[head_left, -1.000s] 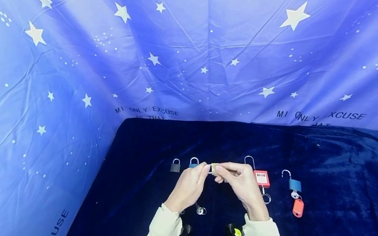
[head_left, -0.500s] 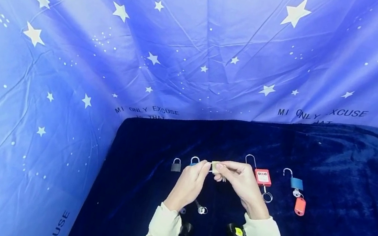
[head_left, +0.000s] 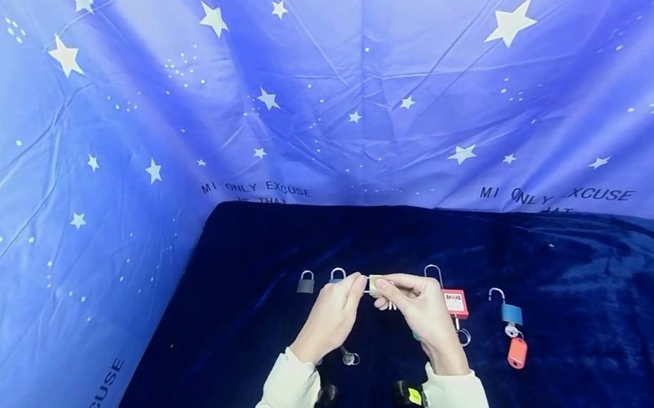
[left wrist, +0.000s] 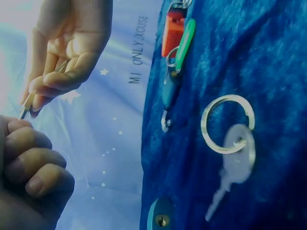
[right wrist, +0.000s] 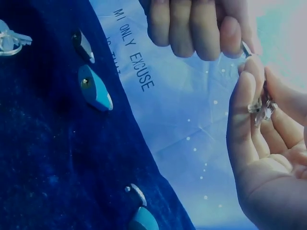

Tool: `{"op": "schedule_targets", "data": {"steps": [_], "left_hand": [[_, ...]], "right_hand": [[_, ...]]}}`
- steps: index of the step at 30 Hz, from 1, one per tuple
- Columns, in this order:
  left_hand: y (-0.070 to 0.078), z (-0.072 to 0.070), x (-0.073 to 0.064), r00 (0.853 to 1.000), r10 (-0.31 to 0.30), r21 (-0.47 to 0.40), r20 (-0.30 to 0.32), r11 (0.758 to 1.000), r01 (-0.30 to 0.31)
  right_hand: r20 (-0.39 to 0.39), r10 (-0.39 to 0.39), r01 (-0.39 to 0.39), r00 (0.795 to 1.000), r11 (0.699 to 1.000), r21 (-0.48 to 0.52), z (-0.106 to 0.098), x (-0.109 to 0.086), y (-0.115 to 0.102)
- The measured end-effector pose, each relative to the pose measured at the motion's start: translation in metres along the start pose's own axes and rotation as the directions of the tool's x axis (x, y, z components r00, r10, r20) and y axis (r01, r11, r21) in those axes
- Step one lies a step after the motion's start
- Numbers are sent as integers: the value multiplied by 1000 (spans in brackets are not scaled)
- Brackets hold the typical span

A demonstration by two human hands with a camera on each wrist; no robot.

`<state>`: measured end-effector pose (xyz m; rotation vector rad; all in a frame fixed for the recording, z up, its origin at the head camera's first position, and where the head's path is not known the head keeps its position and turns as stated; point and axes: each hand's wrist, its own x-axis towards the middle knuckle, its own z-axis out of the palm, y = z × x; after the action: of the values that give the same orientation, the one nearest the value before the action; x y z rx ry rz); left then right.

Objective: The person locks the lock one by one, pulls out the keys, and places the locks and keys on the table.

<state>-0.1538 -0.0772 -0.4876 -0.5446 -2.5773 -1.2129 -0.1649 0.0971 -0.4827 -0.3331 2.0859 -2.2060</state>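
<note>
Held up between both hands is a small brass padlock (head_left: 375, 286). My left hand (head_left: 330, 315) pinches its shackle between thumb and forefinger; the other fingers are curled in, as the left wrist view shows. My right hand (head_left: 423, 315) grips the brass body with thumb and fingers. Small silver keys (right wrist: 263, 111) show at the right hand's fingers in the right wrist view. Whether one sits in the lock cannot be told. Fingertips hide much of the padlock.
On the dark blue velvet cloth (head_left: 593, 389) lie a grey padlock (head_left: 306, 284), a partly hidden blue padlock (head_left: 337, 277), a red padlock (head_left: 456, 303) and an open blue padlock (head_left: 511, 314) with red tag (head_left: 517, 353). A ringed key (left wrist: 239, 155) lies nearer. Star-printed curtain (head_left: 325, 54) stands behind.
Both hands keep hold of the brass padlock, and it has tilted slightly. The keys by the right hand hang more plainly in view. A bit of green now shows beside the right wrist.
</note>
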Motion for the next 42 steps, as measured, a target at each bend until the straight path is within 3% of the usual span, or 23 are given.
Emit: {"op": "schedule_targets", "data": {"steps": [5,13,21,27,30,34,38,42], "left_hand": [[0,5,-3,1000,-7,29,-8,1000,8],[-1,8,-5,999,-30,-11,31,999,30],[-5,4,1,997,-68,-89,20,994,70],[-13,0,-1,991,-113,-249,70,960,127],[-15,-1,-1,994,-82,-293,76,951,101],[-16,-2,0,997,-64,-325,34,943,72],[-17,-4,2,996,-89,-384,13,919,88],[-13,-10,5,987,-159,-445,24,882,153]], "right_hand": [[9,19,-19,1000,999,-27,1,-1,3],[31,24,-24,999,1000,-17,2,-3,3],[-54,51,-50,997,999,10,-1,1,1],[-81,78,-77,994,997,18,0,1,5],[-68,69,-69,995,998,2,2,0,6],[-53,70,-73,996,996,-50,3,0,5],[-3,74,-74,997,994,-83,1,1,5],[80,50,-42,996,995,-95,-4,2,7]]}}
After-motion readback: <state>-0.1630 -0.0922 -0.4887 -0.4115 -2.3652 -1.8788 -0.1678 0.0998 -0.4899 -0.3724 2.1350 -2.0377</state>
